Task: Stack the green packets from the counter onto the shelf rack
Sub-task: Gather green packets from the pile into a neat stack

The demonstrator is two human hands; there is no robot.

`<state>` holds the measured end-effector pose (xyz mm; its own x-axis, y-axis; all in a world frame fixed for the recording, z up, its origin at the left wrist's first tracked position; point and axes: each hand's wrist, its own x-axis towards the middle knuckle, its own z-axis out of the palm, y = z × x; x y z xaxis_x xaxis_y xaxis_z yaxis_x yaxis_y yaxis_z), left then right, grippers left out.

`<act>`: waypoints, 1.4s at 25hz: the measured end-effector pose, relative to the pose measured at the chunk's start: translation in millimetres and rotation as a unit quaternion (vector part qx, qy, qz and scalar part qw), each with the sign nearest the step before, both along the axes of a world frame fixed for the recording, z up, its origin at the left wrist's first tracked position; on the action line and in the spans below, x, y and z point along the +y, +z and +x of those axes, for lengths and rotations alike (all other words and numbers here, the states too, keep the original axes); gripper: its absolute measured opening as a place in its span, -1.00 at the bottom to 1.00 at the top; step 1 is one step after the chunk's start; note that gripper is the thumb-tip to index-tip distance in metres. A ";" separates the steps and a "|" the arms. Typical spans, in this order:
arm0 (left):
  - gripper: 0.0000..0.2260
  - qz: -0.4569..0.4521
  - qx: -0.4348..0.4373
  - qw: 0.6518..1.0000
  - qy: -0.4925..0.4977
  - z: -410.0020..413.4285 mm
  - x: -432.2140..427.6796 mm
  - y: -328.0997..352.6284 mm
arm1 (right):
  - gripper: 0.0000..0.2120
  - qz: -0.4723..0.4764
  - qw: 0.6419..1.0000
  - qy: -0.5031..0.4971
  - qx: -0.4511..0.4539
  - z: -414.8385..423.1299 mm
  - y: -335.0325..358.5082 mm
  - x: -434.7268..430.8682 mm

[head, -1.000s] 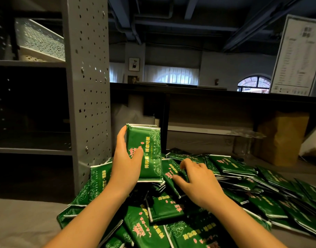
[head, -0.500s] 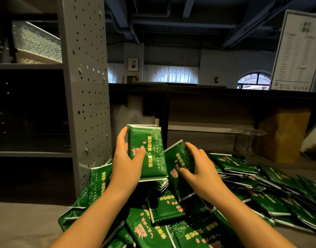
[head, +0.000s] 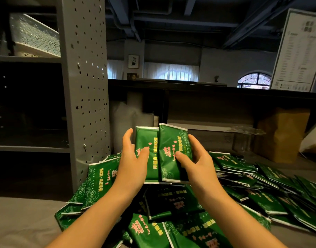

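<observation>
Green packets (head: 261, 199) lie in a loose heap on the grey desk (head: 19, 221), spilling from the foot of the shelf rack (head: 83, 86) away to the right. Two are lifted above the heap, upright and side by side. The left hand (head: 134, 163) grips the first packet (head: 145, 140), thumb across its front and fingers round its left edge. The right hand (head: 195, 161) pinches the second packet (head: 173, 140) in mirror fashion, its edge just overlapping the first. Held face-on like this, they look ready to be squared into one bundle, so that several can go over in one trip. The rack's lower shelf (head: 28, 148), to the left, is dark; what lies on it I cannot tell. Most of the task appears undone.
</observation>
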<state>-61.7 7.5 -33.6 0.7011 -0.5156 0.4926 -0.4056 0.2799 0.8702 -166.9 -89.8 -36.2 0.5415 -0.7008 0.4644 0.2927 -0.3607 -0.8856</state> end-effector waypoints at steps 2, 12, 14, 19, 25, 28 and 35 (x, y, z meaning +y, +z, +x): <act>-0.59 -0.022 0.006 0.999 -0.027 -7.0 -2.1 -1.6 | -0.43 -0.017 1.000 -0.006 0.012 3.3 -4.6 5.0; -0.50 0.011 -0.065 0.995 -0.071 -6.8 -1.0 -5.5 | -0.42 -0.069 0.993 0.066 0.070 8.2 -14.1 15.5; -0.55 0.000 -0.062 0.997 -0.044 0.4 0.7 -1.9 | -0.47 -0.104 0.989 0.050 0.091 5.3 -10.2 7.4; -0.60 -0.007 -0.049 0.999 -0.007 7.3 3.4 1.4 | -0.51 -0.390 0.844 -0.170 0.327 -7.9 -8.2 -31.2; -0.44 -0.001 -0.063 0.997 0.040 18.2 3.2 -2.3 | -0.42 -0.428 0.719 -0.215 0.503 1.5 -17.9 -55.0; -0.44 -0.018 -0.064 0.997 0.042 21.3 3.8 -2.6 | -0.37 -0.440 0.691 -0.230 0.525 5.2 -21.4 -58.5; -0.44 -0.016 -0.060 0.998 0.027 22.7 0.2 -5.1 | -0.66 -0.504 0.660 -0.310 0.463 3.8 -19.8 -50.8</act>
<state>-39.1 7.7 -38.7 0.6628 -0.4610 0.5901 -0.5217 0.2810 0.8055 -163.1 -140.6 -56.0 0.6754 -0.5087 0.5340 -0.6858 -0.6995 0.2011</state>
